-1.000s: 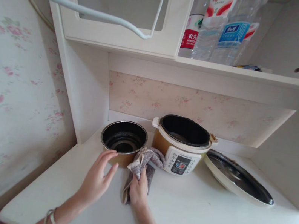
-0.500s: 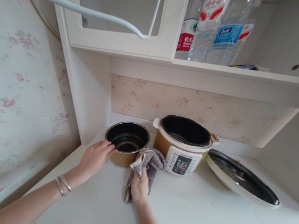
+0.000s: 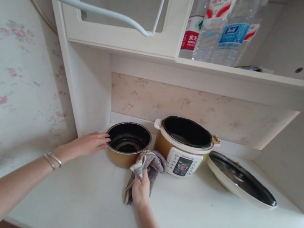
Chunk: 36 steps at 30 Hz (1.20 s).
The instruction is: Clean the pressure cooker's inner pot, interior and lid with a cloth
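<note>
A pot with a black inside and gold outside (image 3: 121, 158) stands upright on the white counter. My left hand (image 3: 88, 144) is at its left side, fingertips over the rim and the thumb not clearly seen. My right hand (image 3: 141, 190) grips a bunched grey-brown cloth (image 3: 151, 164), which touches the front right of the pot. Just to the right stands a gold and white electric cooker (image 3: 164, 145), uncovered, with a control panel on its front. The cooker's lid (image 3: 238, 179) lies tilted at its right, dark inner side up.
Several plastic bottles (image 3: 211, 38) stand in the open cupboard (image 3: 289, 43) above. A white cable (image 3: 85, 7) hangs across the upper left. The cabinet side panel (image 3: 90, 80) rises left of the pot, and the counter (image 3: 195, 222) extends in front.
My left hand has moved from the front of the pot's rim round to its left side. My right hand still holds the cloth in nearly the same place.
</note>
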{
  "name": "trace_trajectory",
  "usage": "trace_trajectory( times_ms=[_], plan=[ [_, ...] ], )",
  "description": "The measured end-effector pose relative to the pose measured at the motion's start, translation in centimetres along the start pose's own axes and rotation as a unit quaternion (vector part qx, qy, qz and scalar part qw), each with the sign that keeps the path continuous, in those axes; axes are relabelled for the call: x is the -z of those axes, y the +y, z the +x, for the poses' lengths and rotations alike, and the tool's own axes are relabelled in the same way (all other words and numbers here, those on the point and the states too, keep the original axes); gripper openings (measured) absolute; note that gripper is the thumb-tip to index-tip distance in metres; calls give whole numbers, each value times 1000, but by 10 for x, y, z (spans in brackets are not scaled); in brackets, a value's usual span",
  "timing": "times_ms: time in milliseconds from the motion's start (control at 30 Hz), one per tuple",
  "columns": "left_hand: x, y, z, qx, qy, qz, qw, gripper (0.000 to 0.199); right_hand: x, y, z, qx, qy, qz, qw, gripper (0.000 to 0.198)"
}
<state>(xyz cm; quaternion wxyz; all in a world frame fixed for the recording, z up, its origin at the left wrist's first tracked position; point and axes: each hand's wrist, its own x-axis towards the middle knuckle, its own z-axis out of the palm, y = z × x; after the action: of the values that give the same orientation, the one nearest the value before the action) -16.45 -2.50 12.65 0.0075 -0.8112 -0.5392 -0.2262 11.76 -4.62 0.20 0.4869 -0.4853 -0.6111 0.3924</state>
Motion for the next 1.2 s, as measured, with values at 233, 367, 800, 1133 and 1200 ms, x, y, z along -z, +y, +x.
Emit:
trace_trajectory(
  times_ms=[233,367,800,1133,1200],
  plan=[
    [-37,88,-19,48,58,174,982,37,-6,7,1,14,7,42,999,43],
    [-39,111,-18,-14,35,65,997,39,-5,6,0,12,13,48,999,41],
    [-27,31,-2,56,20,151,987,45,-4,7,2,-3,14,30,999,39],
    [-31,97,-4,28,74,14,997,42,-5,9,0,-5,22,44,999,42],
    [-23,69,2,38,83,36,995,45,-5,11,1,-9,21,39,999,44]
  ],
)
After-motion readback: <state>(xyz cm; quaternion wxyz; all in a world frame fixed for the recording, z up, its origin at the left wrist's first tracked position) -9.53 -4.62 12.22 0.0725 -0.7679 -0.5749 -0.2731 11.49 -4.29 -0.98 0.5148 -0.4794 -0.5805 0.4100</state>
